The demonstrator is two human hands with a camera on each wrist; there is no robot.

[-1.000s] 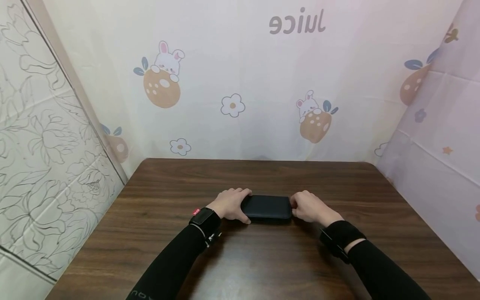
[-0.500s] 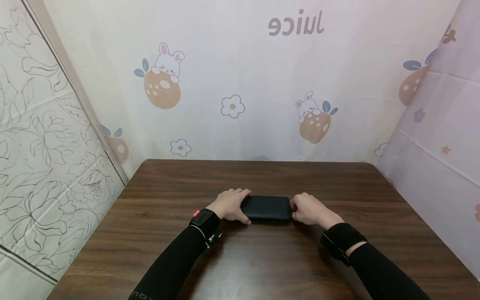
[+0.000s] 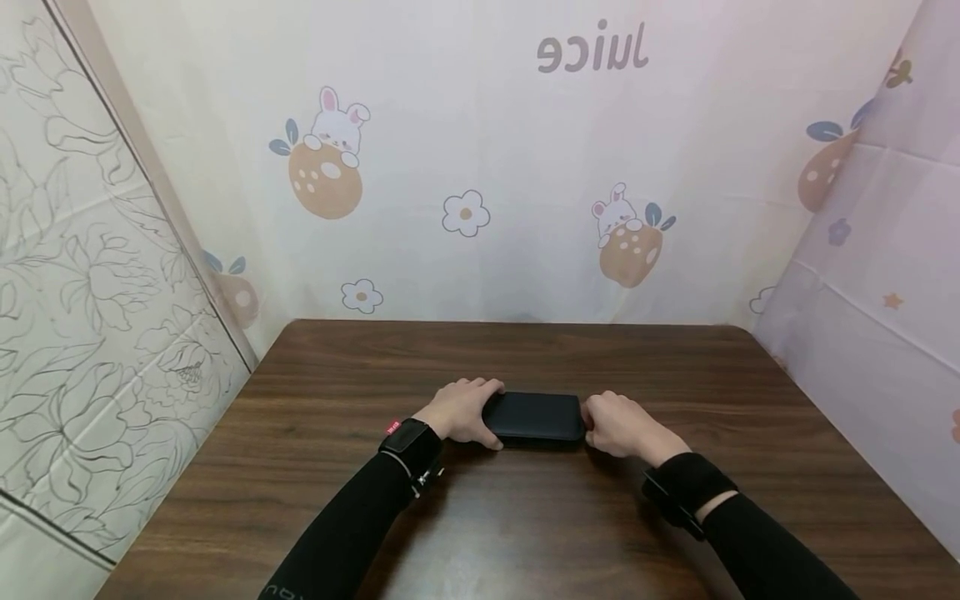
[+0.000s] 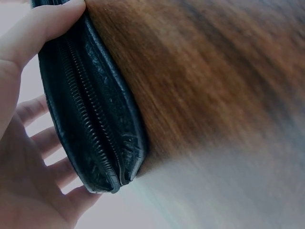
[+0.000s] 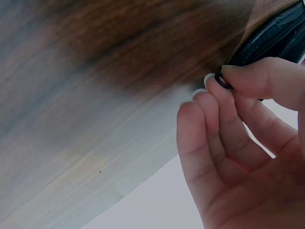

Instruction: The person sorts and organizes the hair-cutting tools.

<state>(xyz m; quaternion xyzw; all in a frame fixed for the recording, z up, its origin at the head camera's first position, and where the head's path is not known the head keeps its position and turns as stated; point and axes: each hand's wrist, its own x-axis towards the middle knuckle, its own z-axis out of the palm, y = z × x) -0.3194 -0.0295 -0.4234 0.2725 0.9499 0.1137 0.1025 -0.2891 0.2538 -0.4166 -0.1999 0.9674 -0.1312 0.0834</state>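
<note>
A black zip wallet (image 3: 536, 417) lies flat on the wooden table, between the two hands. My left hand (image 3: 461, 412) grips its left end, thumb on the near side and fingers at the far side. In the left wrist view, two rows of zipper teeth (image 4: 88, 102) run along the wallet's edge, with a narrow gap between them. At the right end, my right hand (image 3: 618, 425) pinches a small black ring-shaped zipper pull (image 5: 225, 86) between thumb and index finger. Its other fingers are curled in beside the index finger.
The brown wood-grain table (image 3: 480, 525) has its far edge against a pale printed curtain (image 3: 480, 125). A floral panel (image 3: 112, 292) stands on the left, and another curtain (image 3: 900, 350) hangs along the right. Both wrists wear black straps.
My right hand has shifted very slightly toward the person, still at the wallet's right end. The left hand and the wallet stay in place; the head view has tilted slightly.
</note>
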